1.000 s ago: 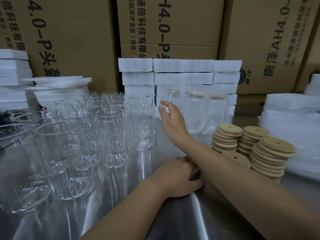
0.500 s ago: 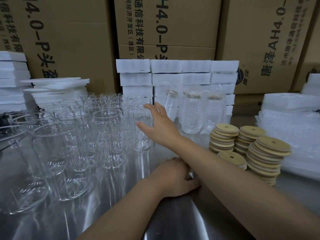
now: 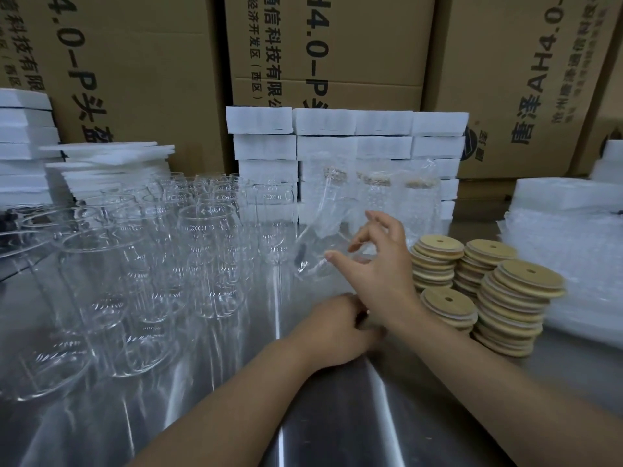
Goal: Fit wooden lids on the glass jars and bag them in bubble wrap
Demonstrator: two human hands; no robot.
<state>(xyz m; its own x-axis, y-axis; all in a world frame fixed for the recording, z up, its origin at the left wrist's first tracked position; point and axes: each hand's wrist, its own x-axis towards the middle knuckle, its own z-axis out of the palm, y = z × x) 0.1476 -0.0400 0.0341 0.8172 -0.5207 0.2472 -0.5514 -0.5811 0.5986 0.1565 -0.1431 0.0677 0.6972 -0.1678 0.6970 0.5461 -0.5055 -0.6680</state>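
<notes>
My right grip [image 3: 381, 264] pinches a blurred jar [image 3: 320, 237] at frame centre. The jar tilts, its long axis running lower left to upper right, just left of my palm. I cannot tell whether my curled left grip [image 3: 337, 326] holds anything.

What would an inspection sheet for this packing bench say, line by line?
Surface: shiny metal table, reflective.
Job's things: crowd of empty glass jars on the left; four stacks of wooden lids on the right; three bagged jars at the back; bubble wrap pile far right.
Clutter: white foam blocks stacked behind; foam sheets back left.
Grips: right hand holds a tilted, blurred jar; left hand rests on the table, fingers partly hidden.
Cables: nothing seen.
Surroundings: printed cardboard boxes form the back wall.
</notes>
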